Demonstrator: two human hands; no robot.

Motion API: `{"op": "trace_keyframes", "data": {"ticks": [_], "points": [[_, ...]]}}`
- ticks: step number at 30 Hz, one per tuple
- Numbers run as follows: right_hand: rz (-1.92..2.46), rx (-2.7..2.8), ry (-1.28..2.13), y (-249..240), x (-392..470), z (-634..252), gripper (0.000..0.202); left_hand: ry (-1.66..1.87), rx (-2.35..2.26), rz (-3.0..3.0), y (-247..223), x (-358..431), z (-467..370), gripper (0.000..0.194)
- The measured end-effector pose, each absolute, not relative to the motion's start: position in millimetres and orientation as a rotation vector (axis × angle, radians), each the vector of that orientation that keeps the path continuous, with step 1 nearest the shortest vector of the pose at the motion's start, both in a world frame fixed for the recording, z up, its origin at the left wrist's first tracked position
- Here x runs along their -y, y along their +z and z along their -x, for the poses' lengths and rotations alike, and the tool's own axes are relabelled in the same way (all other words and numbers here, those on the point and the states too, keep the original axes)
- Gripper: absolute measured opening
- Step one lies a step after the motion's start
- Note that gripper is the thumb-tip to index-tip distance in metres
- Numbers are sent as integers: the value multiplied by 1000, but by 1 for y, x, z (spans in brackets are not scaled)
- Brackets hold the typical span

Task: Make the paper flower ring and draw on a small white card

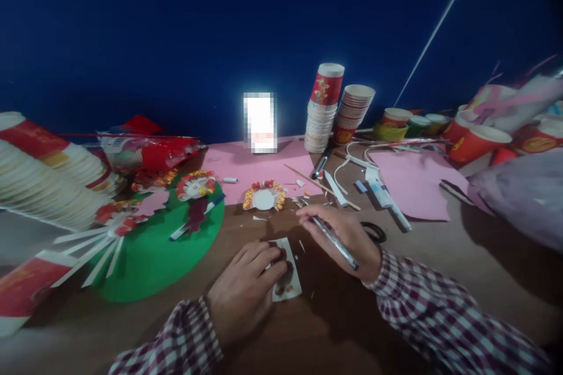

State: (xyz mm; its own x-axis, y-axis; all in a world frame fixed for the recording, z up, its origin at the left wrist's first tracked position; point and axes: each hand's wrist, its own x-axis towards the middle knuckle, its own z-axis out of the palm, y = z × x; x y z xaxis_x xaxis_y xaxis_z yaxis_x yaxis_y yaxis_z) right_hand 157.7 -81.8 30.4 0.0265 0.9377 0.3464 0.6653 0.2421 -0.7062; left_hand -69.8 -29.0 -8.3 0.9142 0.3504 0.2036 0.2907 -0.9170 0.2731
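My left hand [250, 281] rests on a small white piece of paper [294, 281] with brownish print, its fingers a little apart and covering the paper's left part. Up and to the right of it, my right hand [341, 237] is closed around a pen [336, 243] with a clear barrel, held above the table. Just beyond both hands lies a round paper-cup craft [264, 199] with a white centre and a red and yellow curled rim. Small paper scraps [300, 202] lie near my right fingertips. A black ring-shaped thing [373, 232] is partly hidden behind my right wrist.
Stacked paper cups [319, 123] stand at the back, with more cup stacks [48, 181] at the left. A green disc [162, 269] bears other cup crafts. Pink paper [413, 187], a glue tube [382, 190] and red cups [479, 143] lie right. A bright screen [263, 123] stands behind.
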Motion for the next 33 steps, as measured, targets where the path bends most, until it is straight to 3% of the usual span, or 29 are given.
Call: {"op": "trace_keyframes", "data": {"ticks": [3, 8, 14, 19, 25, 33], "points": [[1639, 1964, 187, 41, 90, -188, 36, 338, -461, -2807, -8, 28, 70, 43], [1940, 2298, -158, 50, 94, -242, 35, 360, -475, -2803, -8, 28, 70, 42], [2080, 2409, -189, 45, 79, -262, 33, 389, -451, -2824, -9, 28, 71, 43], [2152, 2170, -202, 45, 77, -267, 33, 404, -456, -2822, -10, 28, 70, 43], [2608, 1768, -303, 48, 87, -280, 23, 405, -447, -2811, -9, 28, 70, 43], [2635, 1642, -205, 39, 86, -273, 20, 405, -453, -2818, -10, 29, 71, 41]]}}
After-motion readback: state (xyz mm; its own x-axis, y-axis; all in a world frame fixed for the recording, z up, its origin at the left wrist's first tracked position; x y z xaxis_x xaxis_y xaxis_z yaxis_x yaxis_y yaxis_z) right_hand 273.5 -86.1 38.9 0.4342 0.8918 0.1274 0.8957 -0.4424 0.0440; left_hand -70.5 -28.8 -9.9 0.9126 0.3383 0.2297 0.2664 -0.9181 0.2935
